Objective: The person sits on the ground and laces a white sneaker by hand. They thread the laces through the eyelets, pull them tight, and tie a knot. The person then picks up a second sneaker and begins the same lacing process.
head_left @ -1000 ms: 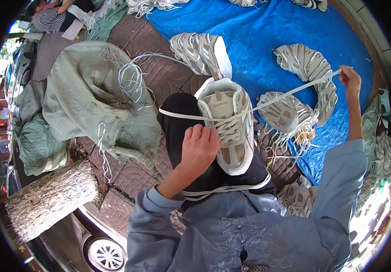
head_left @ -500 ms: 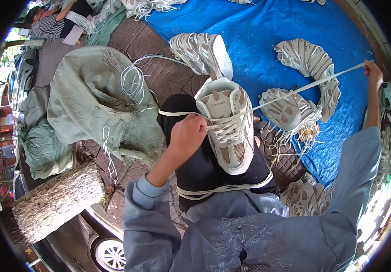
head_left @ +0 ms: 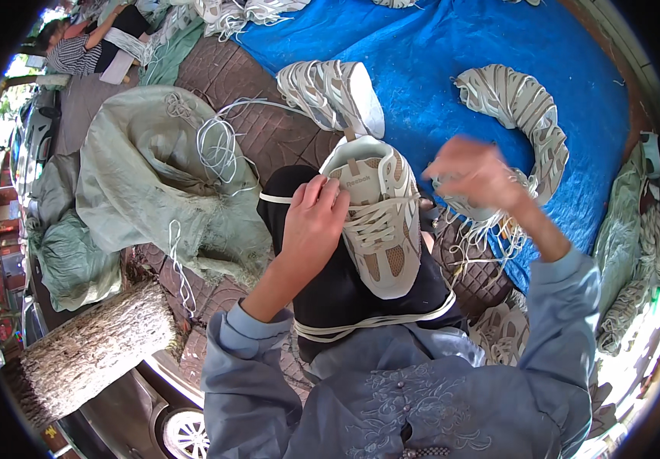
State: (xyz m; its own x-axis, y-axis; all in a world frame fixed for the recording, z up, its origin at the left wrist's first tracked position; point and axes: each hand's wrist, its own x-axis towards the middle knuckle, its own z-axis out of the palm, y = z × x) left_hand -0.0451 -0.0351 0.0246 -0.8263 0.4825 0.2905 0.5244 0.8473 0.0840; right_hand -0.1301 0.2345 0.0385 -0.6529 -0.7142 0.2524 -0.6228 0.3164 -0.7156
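Note:
A beige and white sneaker (head_left: 380, 222) rests on my black-clad thighs, toe toward me. A cream shoelace (head_left: 380, 218) runs crisscross through its eyelets, and one strand crosses the tongue near the top. My left hand (head_left: 316, 218) grips the shoe's left upper edge with bent fingers; the fingertips are partly hidden. Right of the shoe, my right hand (head_left: 479, 174) hangs above another sneaker and a bunch of loose laces (head_left: 498, 229). Motion blurs its fingers, so their hold is unclear. Cream cords (head_left: 376, 325) are looped round my legs.
Ahead, a row of nested sneakers (head_left: 529, 107) curves over a blue tarp (head_left: 414, 61), with more sneakers (head_left: 330, 96) beside it. A greenish sack (head_left: 146, 176) with loose white cord (head_left: 219, 145) lies left. A tree trunk (head_left: 100, 344) and car wheel (head_left: 186, 432) are lower left; another person (head_left: 89, 50) sits far left.
My right hand has come in from the far right, where it held a shoelace stretched taut, to just beside the shoe. My left fist has loosened and lies over the shoe's edge.

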